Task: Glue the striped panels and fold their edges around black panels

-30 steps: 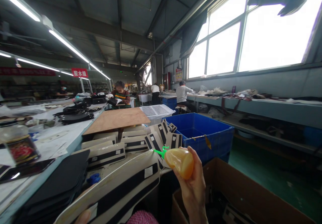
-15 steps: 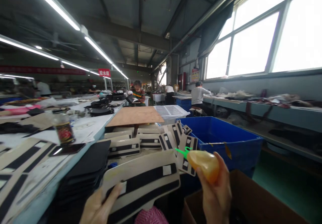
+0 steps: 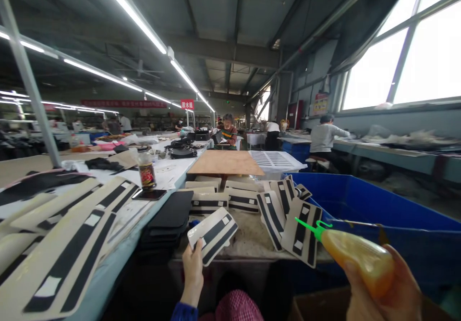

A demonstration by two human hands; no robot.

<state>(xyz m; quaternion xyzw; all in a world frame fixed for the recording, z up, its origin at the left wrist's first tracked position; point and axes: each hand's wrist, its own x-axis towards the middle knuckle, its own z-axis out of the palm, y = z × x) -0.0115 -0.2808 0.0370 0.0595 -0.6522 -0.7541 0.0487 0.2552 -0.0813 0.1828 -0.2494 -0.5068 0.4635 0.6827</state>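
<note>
My left hand (image 3: 193,266) grips the lower left corner of a beige panel (image 3: 213,234) with two black strips and small white patches, held tilted above the front of the low work surface. On the right, my right hand (image 3: 387,282) is wrapped round a squeeze bottle (image 3: 360,258) of amber liquid. Its green nozzle (image 3: 313,227) points left, in front of a similar striped panel (image 3: 301,232) that leans on others by the blue bin. Several more striped panels (image 3: 243,200) stand behind the held one. A stack of black panels (image 3: 169,215) lies left of it.
Striped panels (image 3: 77,249) cover the near end of the left table, beside a phone (image 3: 149,194) and a labelled jar (image 3: 147,172). A blue bin (image 3: 331,186) stands right, with a cardboard box (image 3: 320,302) below. A brown board (image 3: 226,162) lies ahead; people (image 3: 322,138) work farther off.
My left hand has carried the panel forward, away from me. The bottle in my right hand has shifted right. The view has turned left, showing more of the left table.
</note>
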